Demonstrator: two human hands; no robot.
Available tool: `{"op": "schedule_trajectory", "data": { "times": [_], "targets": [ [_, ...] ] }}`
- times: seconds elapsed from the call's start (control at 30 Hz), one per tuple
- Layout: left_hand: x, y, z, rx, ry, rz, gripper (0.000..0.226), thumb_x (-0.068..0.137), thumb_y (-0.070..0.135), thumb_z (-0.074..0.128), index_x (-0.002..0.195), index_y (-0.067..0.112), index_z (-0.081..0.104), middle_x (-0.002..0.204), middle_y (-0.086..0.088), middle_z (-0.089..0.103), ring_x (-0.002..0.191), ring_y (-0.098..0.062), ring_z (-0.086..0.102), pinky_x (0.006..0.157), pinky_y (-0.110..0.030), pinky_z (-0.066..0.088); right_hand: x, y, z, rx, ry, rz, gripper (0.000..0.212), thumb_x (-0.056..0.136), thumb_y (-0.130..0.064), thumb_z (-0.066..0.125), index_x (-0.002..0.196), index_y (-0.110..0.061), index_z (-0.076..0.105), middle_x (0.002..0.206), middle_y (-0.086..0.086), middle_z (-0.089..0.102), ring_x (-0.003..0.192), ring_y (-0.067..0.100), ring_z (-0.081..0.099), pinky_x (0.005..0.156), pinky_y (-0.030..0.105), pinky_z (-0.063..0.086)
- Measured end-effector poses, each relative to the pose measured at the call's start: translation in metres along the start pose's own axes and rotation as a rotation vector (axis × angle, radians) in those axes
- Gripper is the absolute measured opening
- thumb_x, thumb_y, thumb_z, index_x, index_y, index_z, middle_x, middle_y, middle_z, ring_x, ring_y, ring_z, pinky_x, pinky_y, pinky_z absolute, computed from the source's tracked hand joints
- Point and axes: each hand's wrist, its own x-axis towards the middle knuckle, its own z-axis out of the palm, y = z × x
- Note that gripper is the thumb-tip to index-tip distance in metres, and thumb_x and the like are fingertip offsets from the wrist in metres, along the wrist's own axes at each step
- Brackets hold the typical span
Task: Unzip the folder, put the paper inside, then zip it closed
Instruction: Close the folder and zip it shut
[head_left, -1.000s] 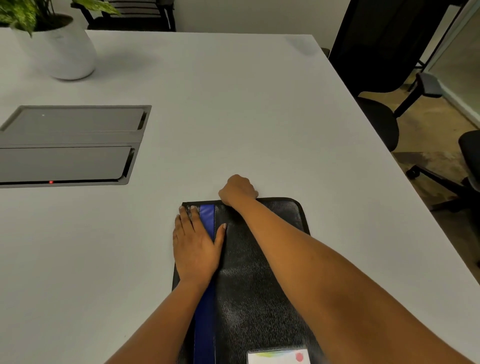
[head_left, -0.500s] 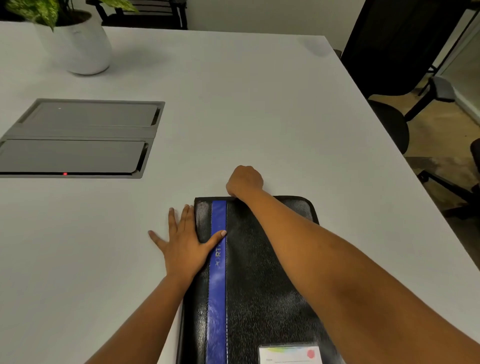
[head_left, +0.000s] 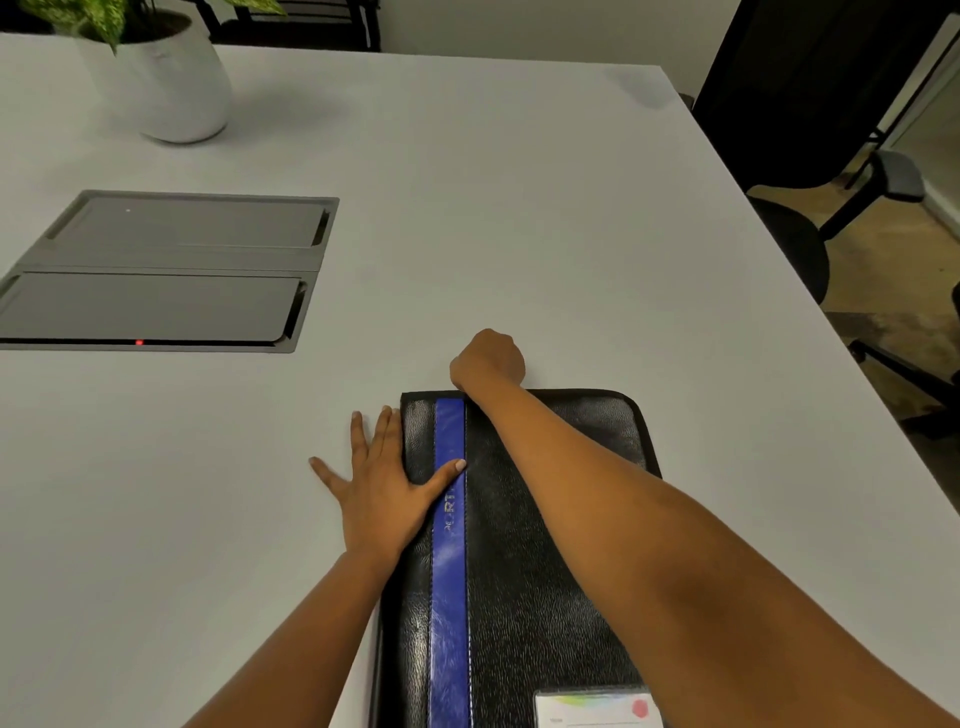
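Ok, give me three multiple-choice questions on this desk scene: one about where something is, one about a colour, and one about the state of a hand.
1. Where does the white plant pot stand on the table?
A) far left corner
B) near right corner
C) the middle

2. What colour is the stripe on the folder?
A) red
B) blue
C) green

3. How is the left hand?
A) clenched in a fist
B) flat, fingers spread
C) raised, holding paper

Answers:
1 A, the pot stands at the far left of the table.
2 B, a blue band runs along the black cover.
3 B, it lies flat, with the thumb on the folder and the fingers on the table.
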Motion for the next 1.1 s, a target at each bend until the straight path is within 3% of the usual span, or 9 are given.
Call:
{"op": "schedule_trajectory", "data": {
  "times": [0.1,0.2,0.33,0.47,0.53,0.63,0.7,0.93,1.1],
  "targets": [
    [0.000,-0.001,0.001,0.006,0.011,0.004,0.118,0.052,0.094,0.009,0.148,0.025,0.016,0.156,0.008,0.017,0.146,-0.013,-0.008,0.107,-0.064,-0.013,-0.002,0.003,0.004,0.000,-0.006,-0.024,0.019,0.083,-0.002,0.055,0.100,-0.001,0.063,0.114,0.013,0.064,0.105,0.027,0.061,0.077,0.028,0.049],
    [0.000,-0.001,0.001,0.025,0.006,-0.015,0.114,0.054,0.091,0.011,0.148,0.026,0.017,0.156,0.009,0.017,0.146,-0.014,-0.008,0.109,-0.063,-0.011,-0.004,0.011,-0.001,-0.067,-0.012,-0.064,0.007,0.084,-0.003,0.053,0.082,-0.006,0.059,0.111,0.013,0.064,0.102,0.027,0.061,0.070,0.028,0.043],
    [0.000,-0.002,0.001,0.032,-0.001,-0.027,0.111,0.056,0.089,0.012,0.148,0.027,0.016,0.156,0.010,0.016,0.146,-0.015,-0.008,0.109,-0.062,-0.010,-0.001,0.022,-0.011,-0.101,-0.005,-0.058,0.016,0.083,-0.005,0.055,0.069,-0.009,0.047,0.109,0.011,0.064,0.098,0.027,0.062,0.068,0.025,0.040],
    [0.000,-0.002,0.002,0.039,-0.007,-0.038,0.110,0.056,0.089,0.012,0.148,0.028,0.016,0.156,0.011,0.016,0.146,-0.016,-0.008,0.109,-0.062,-0.011,0.004,0.026,-0.013,-0.097,-0.030,-0.020,0.006,0.081,-0.004,0.056,0.085,-0.009,0.055,0.110,0.010,0.062,0.094,0.025,0.060,0.070,0.027,0.041],
    [0.000,-0.003,0.002,0.033,-0.005,-0.042,0.110,0.056,0.088,0.013,0.148,0.028,0.016,0.156,0.011,0.016,0.146,-0.016,-0.008,0.109,-0.062,-0.011,0.008,0.033,-0.017,-0.114,-0.020,0.016,0.006,0.081,-0.004,0.056,0.080,-0.009,0.052,0.098,0.009,0.061,0.094,0.025,0.061,0.070,0.028,0.042],
    [0.000,-0.003,0.002,0.029,-0.006,-0.041,0.109,0.056,0.088,0.013,0.148,0.029,0.015,0.156,0.011,0.016,0.146,-0.016,-0.009,0.109,-0.062,-0.012,0.015,0.051,-0.028,-0.169,0.034,0.072,0.028,0.080,-0.002,0.058,0.059,-0.010,0.040,0.068,0.002,0.048,0.072,0.020,0.054,0.067,0.026,0.041],
    [0.000,-0.003,0.002,0.026,-0.008,-0.043,0.109,0.056,0.088,0.012,0.148,0.029,0.015,0.156,0.011,0.016,0.146,-0.016,-0.009,0.109,-0.061,-0.012,0.018,0.062,-0.036,-0.204,0.066,0.086,0.033,0.079,-0.004,0.060,0.056,-0.011,0.037,0.061,0.001,0.041,0.068,0.018,0.050,0.065,0.025,0.040],
    [-0.001,-0.002,0.001,0.022,-0.013,-0.045,0.110,0.055,0.088,0.013,0.148,0.029,0.016,0.156,0.011,0.016,0.146,-0.016,-0.007,0.109,-0.062,-0.011,0.021,0.093,-0.064,-0.276,0.118,0.139,0.021,0.079,-0.008,0.063,0.065,-0.009,0.046,0.064,0.001,0.044,0.074,0.019,0.050,0.067,0.027,0.041],
    [0.000,0.002,-0.002,0.070,-0.008,-0.023,0.109,0.057,0.086,0.009,0.147,0.025,0.019,0.155,0.007,0.021,0.146,-0.017,0.005,0.109,-0.064,-0.003,0.024,0.098,-0.065,-0.333,0.132,0.091,0.034,0.078,-0.011,0.063,0.055,-0.012,0.038,0.062,0.001,0.045,0.072,0.019,0.050,0.066,0.027,0.041]
  ]
}}
